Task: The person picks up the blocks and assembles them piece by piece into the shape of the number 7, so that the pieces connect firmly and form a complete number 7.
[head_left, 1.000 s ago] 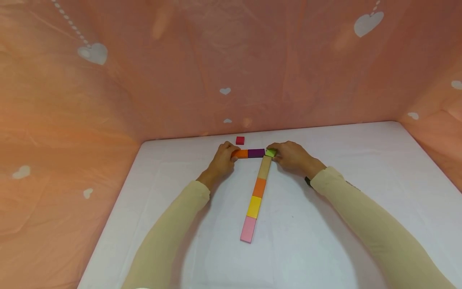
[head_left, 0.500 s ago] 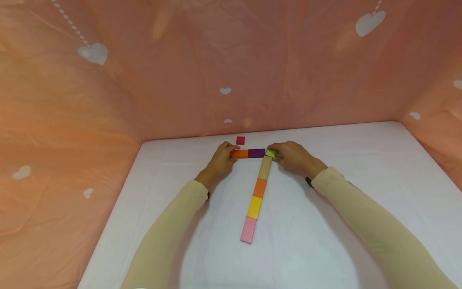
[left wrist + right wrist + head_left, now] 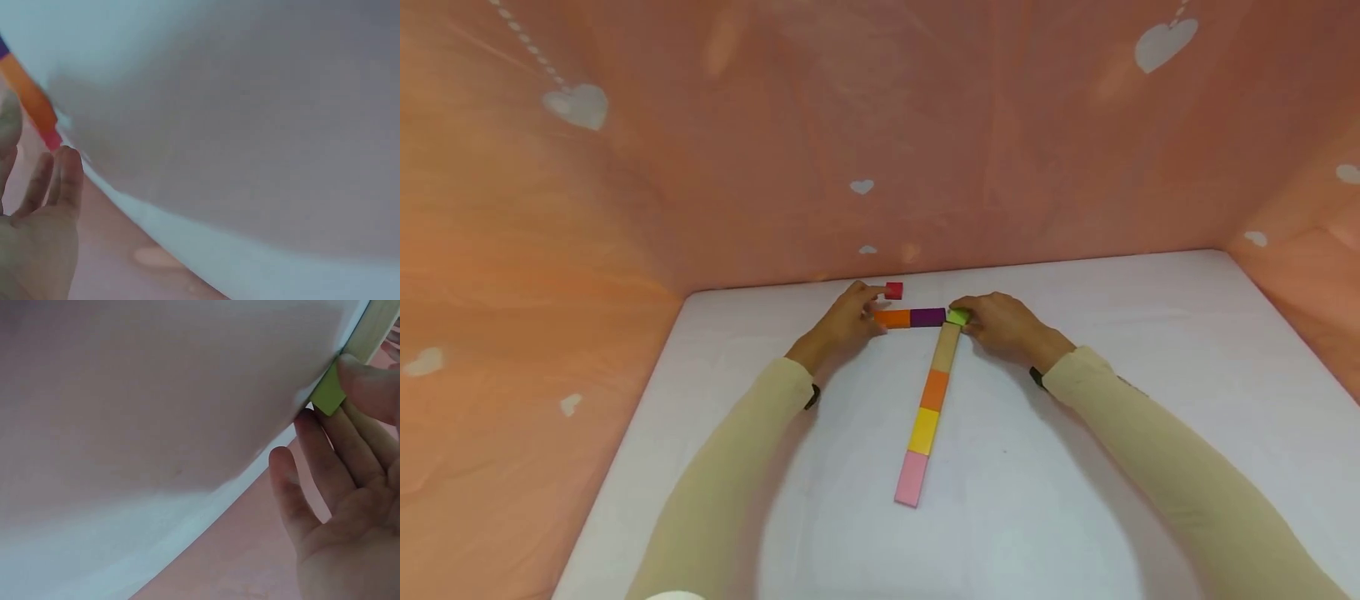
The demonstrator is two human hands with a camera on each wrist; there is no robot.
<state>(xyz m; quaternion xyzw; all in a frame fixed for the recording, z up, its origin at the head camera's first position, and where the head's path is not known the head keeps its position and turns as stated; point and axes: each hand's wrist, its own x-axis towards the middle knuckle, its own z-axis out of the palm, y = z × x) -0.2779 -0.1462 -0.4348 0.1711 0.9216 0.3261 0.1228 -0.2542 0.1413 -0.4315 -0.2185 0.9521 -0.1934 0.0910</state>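
My left hand [image 3: 844,321] is spread at the left end of an orange block [image 3: 892,319], its index finger reaching to a small red block [image 3: 893,291] behind. In the left wrist view the fingers stand fairly straight, apart from the orange block [image 3: 30,94]. A purple block [image 3: 928,317] adjoins the orange one on its right. At the right end of this row my right hand [image 3: 1006,325] pinches a green block [image 3: 958,317] between thumb and fingers. The right wrist view shows the green block [image 3: 329,394] against the end of a plain wooden block [image 3: 370,331].
From the green block a slanted line runs toward the front: the wooden block [image 3: 945,347], an orange block [image 3: 934,390], a yellow block [image 3: 923,431] and a pink block [image 3: 912,479]. A peach cloth [image 3: 962,167] with hearts rises behind the white table [image 3: 1060,500].
My left hand has let go of the orange block and opened, its index finger moving back to the red block. The right hand keeps its hold on the green block.
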